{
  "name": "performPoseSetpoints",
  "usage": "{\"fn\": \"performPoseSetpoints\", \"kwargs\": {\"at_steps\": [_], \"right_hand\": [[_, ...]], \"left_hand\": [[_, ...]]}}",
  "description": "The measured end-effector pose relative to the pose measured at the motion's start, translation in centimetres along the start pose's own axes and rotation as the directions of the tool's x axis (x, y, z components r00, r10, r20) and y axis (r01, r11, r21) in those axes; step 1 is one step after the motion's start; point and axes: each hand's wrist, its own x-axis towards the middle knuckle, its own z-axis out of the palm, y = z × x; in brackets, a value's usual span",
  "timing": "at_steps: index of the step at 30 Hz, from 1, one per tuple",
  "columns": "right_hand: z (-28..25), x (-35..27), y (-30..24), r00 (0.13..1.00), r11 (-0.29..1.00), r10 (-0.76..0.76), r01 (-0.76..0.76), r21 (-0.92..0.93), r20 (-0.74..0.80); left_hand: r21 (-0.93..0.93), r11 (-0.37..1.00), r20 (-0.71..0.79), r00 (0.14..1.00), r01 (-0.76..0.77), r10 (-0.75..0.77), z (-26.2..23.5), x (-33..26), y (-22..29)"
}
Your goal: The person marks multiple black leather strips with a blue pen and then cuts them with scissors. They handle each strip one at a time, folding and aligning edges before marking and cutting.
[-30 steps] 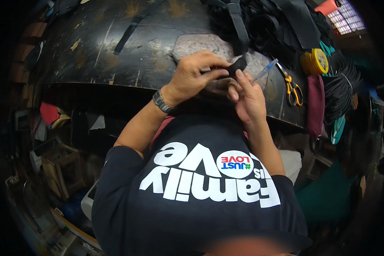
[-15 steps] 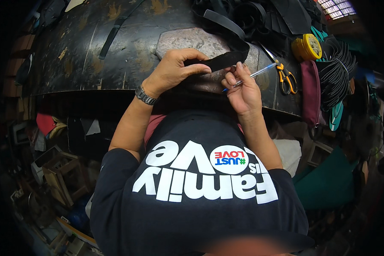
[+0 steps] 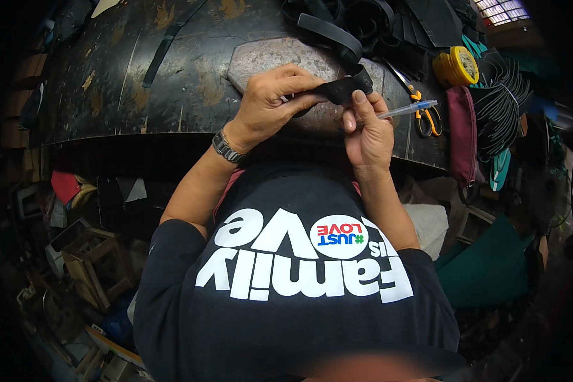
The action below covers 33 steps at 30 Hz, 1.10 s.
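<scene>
A black strap [image 3: 339,91] stretches between my hands above a mottled stone slab [image 3: 251,60], its far part running up to a heap of black straps at the back. My left hand [image 3: 270,105] is closed, pinching the strap between thumb and fingers. My right hand [image 3: 370,130] is closed too: its thumb and fingertips meet the strap's right side, and a clear pen with blue parts [image 3: 414,108] lies in its grip, pointing right. The pen's inner end is hidden by the fingers. Part of the strap near my left palm is also covered.
Orange-handled scissors [image 3: 428,120] lie right of the slab, near a yellow tub [image 3: 456,66]. A maroon pouch [image 3: 462,134] and a bundle of black cords [image 3: 502,95] hang over the table's right side. A narrow black strip [image 3: 162,54] rests on the dark worktable [image 3: 108,102].
My left hand has shifted right and slightly up, closer to my right hand, and the strap between them bunches. The pen has swung; its blue tip is now out of sight behind my fingers.
</scene>
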Motion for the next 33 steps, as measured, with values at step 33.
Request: {"fn": "performPoseSetpoints", "kwargs": {"at_steps": [33], "right_hand": [[2.0, -1.8, -3.9, 0.74, 0.603, 0.014, 0.531, -0.596, 0.672]], "left_hand": [[-0.794, 0.389, 0.154, 0.773, 0.468, -0.615, 3.8, -3.8, 2.8]]}}
